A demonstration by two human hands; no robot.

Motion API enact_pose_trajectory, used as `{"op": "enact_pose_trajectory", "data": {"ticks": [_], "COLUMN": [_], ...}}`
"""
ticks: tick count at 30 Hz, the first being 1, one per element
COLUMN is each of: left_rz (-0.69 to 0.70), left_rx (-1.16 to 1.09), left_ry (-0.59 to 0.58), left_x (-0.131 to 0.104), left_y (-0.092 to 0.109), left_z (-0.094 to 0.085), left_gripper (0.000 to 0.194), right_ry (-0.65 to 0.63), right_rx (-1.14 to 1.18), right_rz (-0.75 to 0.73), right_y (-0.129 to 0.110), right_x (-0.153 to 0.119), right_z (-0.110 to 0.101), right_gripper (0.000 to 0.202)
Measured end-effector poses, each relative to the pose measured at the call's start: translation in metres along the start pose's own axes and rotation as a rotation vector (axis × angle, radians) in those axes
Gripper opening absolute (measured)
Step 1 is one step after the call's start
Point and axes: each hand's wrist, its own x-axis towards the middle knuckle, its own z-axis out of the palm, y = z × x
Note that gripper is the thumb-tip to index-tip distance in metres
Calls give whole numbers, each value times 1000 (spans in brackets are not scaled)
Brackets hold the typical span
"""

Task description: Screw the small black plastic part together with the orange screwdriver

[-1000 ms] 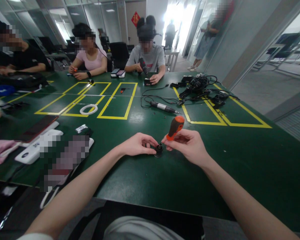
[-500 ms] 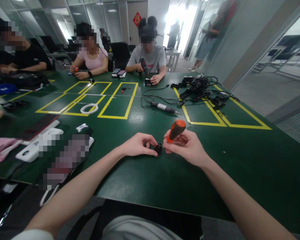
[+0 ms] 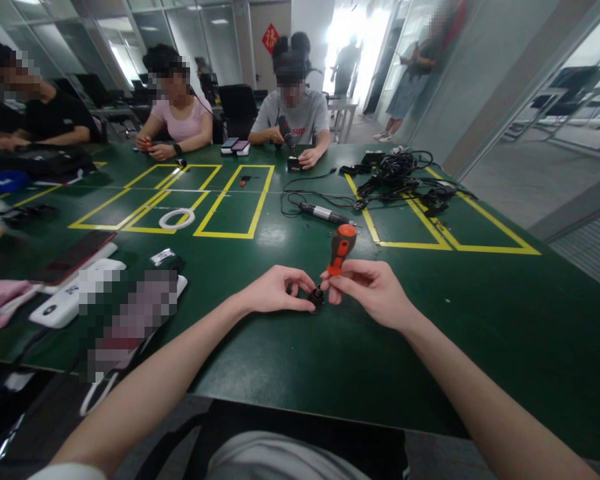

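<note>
A small black part [image 3: 317, 298] rests on the green table [image 3: 280, 347] in front of me, with a short metal piece on its top. My left hand [image 3: 283, 290] pinches it from the left between thumb and fingers. Just to the right, my right hand [image 3: 367, 287] is closed round the lower end of an orange and black screwdriver handle [image 3: 343, 247]. The handle stands nearly upright, leaning slightly right at the top. Its lower end is close above the black part; whether the tip touches it cannot be made out.
Beyond my hands lie an electric screwdriver [image 3: 325, 213], tangled black cables [image 3: 397, 177] and a white ring [image 3: 177, 219]. Phones and a white power bank [image 3: 77, 293] are at the left. A person opposite holds a power drill [image 3: 287, 132].
My right hand has tilted the screwdriver handle more upright and brought it slightly left, over the black part. My left hand keeps its pinch on the part.
</note>
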Motion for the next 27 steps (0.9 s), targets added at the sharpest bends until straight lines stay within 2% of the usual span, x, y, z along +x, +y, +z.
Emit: {"op": "enact_pose_trajectory", "data": {"ticks": [6,13,21,27], "left_rz": [55,95,96,90], "left_rx": [154,265,280,266], "left_ry": [20,45,42,52], "left_x": [-1,0,-1,0], "left_y": [-2,-5,-5,-7], "left_z": [7,9,10,11], "left_gripper": [47,41,40,42], "right_ry": [90,144,88,71], "right_rx": [63,21,-24,-23], "right_rz": [10,4,-74,-34], "right_y": [3,7,1,3], "right_x": [0,0,0,-3], "right_z": [3,2,4,4], "right_gripper": [41,40,40,37]}}
